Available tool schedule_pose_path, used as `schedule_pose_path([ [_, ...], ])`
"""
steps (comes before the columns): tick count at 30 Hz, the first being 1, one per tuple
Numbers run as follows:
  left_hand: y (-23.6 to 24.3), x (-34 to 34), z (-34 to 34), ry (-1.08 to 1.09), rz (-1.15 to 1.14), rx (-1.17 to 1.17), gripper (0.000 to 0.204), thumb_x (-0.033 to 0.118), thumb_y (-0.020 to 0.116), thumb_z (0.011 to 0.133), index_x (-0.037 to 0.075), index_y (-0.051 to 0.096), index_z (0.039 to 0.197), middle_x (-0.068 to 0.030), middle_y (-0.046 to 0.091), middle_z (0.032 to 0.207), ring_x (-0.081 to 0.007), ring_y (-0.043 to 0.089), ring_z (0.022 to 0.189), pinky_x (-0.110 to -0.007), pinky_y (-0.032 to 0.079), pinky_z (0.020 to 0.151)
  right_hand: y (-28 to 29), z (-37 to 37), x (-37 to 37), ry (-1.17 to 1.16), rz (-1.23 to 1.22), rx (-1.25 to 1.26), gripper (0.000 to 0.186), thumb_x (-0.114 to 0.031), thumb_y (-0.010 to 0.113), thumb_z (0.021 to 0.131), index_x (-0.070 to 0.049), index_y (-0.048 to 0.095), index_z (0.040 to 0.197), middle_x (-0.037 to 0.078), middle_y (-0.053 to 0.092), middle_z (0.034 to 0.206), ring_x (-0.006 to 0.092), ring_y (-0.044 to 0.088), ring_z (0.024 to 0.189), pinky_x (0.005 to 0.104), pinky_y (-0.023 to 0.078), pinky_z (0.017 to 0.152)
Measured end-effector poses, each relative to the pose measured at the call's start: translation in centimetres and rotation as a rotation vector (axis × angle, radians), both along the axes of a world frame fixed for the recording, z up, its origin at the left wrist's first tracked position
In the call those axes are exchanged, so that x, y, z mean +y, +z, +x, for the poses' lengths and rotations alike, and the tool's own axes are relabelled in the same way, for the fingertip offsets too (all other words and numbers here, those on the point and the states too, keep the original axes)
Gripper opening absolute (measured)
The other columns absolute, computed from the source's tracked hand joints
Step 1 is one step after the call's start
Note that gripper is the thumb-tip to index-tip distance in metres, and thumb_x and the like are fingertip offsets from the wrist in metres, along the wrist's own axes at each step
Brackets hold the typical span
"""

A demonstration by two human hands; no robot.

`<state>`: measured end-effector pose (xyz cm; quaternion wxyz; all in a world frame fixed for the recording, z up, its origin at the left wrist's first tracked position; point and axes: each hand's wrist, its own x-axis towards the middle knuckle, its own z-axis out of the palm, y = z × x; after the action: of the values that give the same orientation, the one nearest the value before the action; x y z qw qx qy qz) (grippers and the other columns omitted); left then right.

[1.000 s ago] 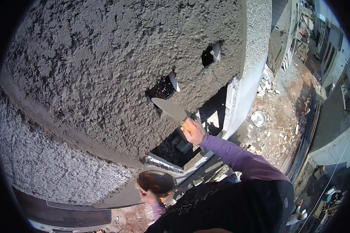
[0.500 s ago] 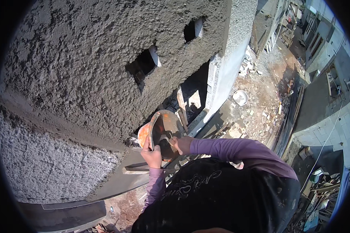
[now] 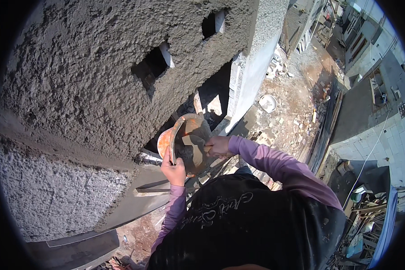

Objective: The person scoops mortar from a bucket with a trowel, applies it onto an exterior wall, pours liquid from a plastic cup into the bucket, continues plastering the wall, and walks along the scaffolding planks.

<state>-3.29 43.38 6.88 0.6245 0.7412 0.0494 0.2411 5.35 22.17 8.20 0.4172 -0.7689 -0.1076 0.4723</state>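
Note:
An orange, mortar-smeared bucket [image 3: 164, 143] is tilted in front of me, its open mouth facing right. My left hand [image 3: 173, 172] is closed on its rim at the near side, thumb and fingers pinching the edge. Closed round a handle, my right hand [image 3: 219, 146] holds a trowel [image 3: 196, 152] whose pale blade lies at the bucket's mouth. Some grey mortar shows inside the bucket, mostly in shade. Just beyond the bucket stands a wall [image 3: 81, 76] covered in rough, lumpy grey plaster.
Two small square openings [image 3: 154, 67] pierce the wall, with a larger dark opening below. A wooden bar [image 3: 153, 189] juts out left of my arm. Far below lie a rubble-strewn ground [image 3: 297, 96], a round white basin [image 3: 268, 103] and long dark bars [image 3: 330, 121].
My right hand has moved slightly right and up, bringing the trowel blade into clearer sight at the bucket's mouth. My left hand keeps its hold on the rim. The whole view has shifted slightly.

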Motion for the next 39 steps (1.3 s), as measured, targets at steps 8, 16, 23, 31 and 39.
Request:
schedule_pose_path([
  [8, -1.9, -0.3, 0.2, 0.004, 0.180, -0.055, 0.050, -0.006, 0.056, 0.071, -0.009, 0.058, 0.122, -0.0214, 0.066, 0.113, -0.0268, 0.065, 0.104, -0.033, 0.047, 0.094, -5.6, -1.5, -0.5, 0.373, 0.035, -0.341, 0.033, -0.019, 0.062, 0.082, -0.004, 0.060, 0.111, 0.010, 0.063, 0.085, 0.0206, 0.064, 0.079, 0.0312, 0.054, 0.070],
  [16, 0.6, -0.8, 2.3, -0.025, 0.246, -0.164, 0.050, -0.004, 0.057, 0.072, -0.008, 0.059, 0.121, -0.0190, 0.067, 0.112, -0.0243, 0.066, 0.099, -0.033, 0.049, 0.090, -7.4, 0.0, -0.6, -0.053, 0.115, -0.259, 0.033, -0.018, 0.060, 0.079, 0.000, 0.059, 0.107, 0.019, 0.064, 0.084, 0.0325, 0.066, 0.071, 0.0415, 0.054, 0.069],
  [23, 1.4, 0.7, 2.0, 0.034, 0.198, -0.151, 0.048, -0.001, 0.058, 0.073, -0.007, 0.060, 0.121, -0.0200, 0.067, 0.112, -0.0255, 0.065, 0.102, -0.033, 0.048, 0.092, 3.5, -0.5, -5.6, -0.001, 0.033, -0.135, 0.037, -0.027, 0.059, 0.089, -0.004, 0.058, 0.118, 0.012, 0.063, 0.078, 0.0232, 0.062, 0.057, 0.0359, 0.050, 0.050],
  [31, 4.9, -1.4, 0.9, -0.140, 0.283, -0.221, 0.044, -0.010, 0.052, 0.066, -0.006, 0.065, 0.108, -0.0058, 0.059, 0.081, -0.0086, 0.051, 0.070, -0.021, 0.043, 0.065, -2.6, -0.4, -2.8, -0.354, 0.854, 0.950, 0.043, -0.024, 0.049, 0.096, 0.004, 0.050, 0.128, 0.005, 0.050, 0.076, 0.0102, 0.046, 0.047, 0.0256, 0.040, 0.035],
  [39, 1.4, -1.0, 3.4, -0.022, -0.209, -0.041, 0.054, -0.012, 0.052, 0.076, -0.006, 0.054, 0.130, -0.0078, 0.063, 0.116, -0.0111, 0.061, 0.095, -0.023, 0.048, 0.084, -0.8, -2.8, -0.2, -0.374, 1.013, 0.886, 0.046, -0.023, 0.046, 0.096, 0.006, 0.047, 0.131, 0.005, 0.048, 0.078, 0.0084, 0.044, 0.047, 0.0233, 0.038, 0.037],
])
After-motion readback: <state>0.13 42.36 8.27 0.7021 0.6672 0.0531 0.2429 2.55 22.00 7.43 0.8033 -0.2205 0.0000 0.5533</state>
